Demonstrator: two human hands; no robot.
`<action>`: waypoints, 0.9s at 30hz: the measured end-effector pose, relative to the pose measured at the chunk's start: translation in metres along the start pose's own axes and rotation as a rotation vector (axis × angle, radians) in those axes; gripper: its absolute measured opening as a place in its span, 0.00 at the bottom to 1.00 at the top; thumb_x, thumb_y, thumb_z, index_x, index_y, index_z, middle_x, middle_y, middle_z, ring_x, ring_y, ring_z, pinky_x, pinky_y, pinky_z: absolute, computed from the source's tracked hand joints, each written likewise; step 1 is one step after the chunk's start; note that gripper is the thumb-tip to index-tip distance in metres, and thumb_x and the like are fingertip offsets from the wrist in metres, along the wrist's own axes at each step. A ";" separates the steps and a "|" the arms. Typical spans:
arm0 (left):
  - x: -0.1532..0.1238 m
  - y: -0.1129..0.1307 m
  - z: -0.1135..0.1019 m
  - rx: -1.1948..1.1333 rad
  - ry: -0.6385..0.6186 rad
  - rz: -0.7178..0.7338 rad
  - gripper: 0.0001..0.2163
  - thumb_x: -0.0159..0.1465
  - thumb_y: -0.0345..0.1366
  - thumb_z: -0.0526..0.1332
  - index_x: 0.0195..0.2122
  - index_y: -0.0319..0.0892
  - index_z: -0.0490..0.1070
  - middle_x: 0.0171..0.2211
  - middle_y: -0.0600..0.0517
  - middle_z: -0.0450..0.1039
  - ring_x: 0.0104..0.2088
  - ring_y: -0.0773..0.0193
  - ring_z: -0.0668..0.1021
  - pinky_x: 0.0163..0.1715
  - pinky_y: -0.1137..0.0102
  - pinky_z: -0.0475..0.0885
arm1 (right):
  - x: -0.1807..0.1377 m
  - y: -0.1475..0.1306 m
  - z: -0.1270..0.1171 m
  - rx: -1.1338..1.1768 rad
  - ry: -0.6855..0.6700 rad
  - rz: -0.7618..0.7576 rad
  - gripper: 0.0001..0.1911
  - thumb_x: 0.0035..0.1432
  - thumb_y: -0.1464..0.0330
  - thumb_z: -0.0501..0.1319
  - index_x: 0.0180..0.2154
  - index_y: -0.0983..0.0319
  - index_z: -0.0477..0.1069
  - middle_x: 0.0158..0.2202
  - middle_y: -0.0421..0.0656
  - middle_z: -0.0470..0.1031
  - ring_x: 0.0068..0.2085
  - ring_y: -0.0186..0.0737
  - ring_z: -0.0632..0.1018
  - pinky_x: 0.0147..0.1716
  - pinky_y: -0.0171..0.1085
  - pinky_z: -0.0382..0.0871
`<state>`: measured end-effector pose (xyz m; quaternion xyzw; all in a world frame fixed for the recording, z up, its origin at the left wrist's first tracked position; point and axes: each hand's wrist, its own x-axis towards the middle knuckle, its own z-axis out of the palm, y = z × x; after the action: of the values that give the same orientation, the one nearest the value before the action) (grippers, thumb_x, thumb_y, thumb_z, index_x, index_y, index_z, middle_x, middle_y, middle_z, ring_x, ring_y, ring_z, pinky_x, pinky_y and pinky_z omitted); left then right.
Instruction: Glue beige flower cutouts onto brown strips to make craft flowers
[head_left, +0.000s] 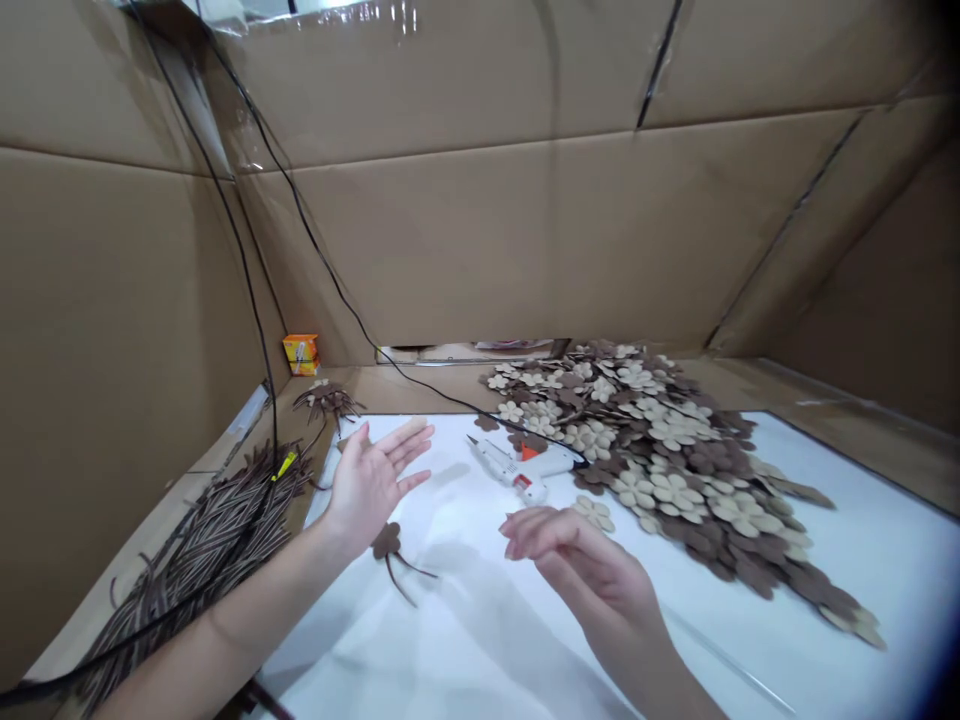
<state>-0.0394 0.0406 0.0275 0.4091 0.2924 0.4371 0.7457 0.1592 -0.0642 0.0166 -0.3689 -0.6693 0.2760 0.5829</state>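
The work surface point(787, 600) is plain white. Over its far right part spreads a heap of flower cut-outs point(675, 470), dark brown mixed with pale cream. One single flower point(594, 512) near the middle is cream. The glue gun point(517, 468) is white with an orange trigger, and its cable point(337, 290) is black. The leaf piece point(388, 543) near the left edge is dark brown. The bundle of stems point(217, 540) off that edge is brown. The small box point(301, 354) at the far left corner is orange and yellow. The cardboard walls point(525, 230) are tan.
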 end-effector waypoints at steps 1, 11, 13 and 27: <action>0.000 -0.002 0.002 -0.012 -0.022 0.005 0.30 0.62 0.54 0.37 0.50 0.39 0.67 0.57 0.43 0.61 0.58 0.56 0.61 0.50 0.61 0.64 | 0.000 -0.003 0.000 -0.002 0.010 -0.036 0.06 0.59 0.70 0.55 0.31 0.58 0.68 0.28 0.40 0.74 0.37 0.38 0.76 0.37 0.34 0.72; -0.032 -0.049 0.062 0.275 -0.137 0.125 0.24 0.63 0.53 0.41 0.50 0.51 0.68 0.51 0.52 0.69 0.56 0.55 0.66 0.52 0.56 0.63 | 0.014 0.003 0.045 -0.692 -0.328 -0.455 0.26 0.63 0.61 0.42 0.61 0.61 0.50 0.62 0.48 0.54 0.62 0.50 0.54 0.58 0.56 0.46; -0.036 -0.048 0.069 0.187 -0.150 0.046 0.26 0.64 0.52 0.37 0.50 0.52 0.68 0.54 0.53 0.66 0.58 0.58 0.63 0.53 0.59 0.62 | 0.005 0.006 0.054 -0.799 -0.295 -0.412 0.30 0.63 0.63 0.41 0.63 0.68 0.41 0.63 0.52 0.49 0.63 0.51 0.49 0.58 0.55 0.46; -0.043 -0.080 0.058 0.777 -0.124 0.179 0.17 0.64 0.49 0.45 0.52 0.63 0.62 0.56 0.53 0.62 0.56 0.55 0.64 0.51 0.57 0.63 | -0.015 -0.008 0.047 -0.849 -0.383 -0.632 0.29 0.61 0.52 0.42 0.61 0.55 0.49 0.62 0.37 0.53 0.64 0.42 0.44 0.60 0.50 0.22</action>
<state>0.0201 -0.0412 -0.0095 0.7100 0.3534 0.3317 0.5109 0.1127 -0.0789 0.0066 -0.2962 -0.8934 -0.1435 0.3058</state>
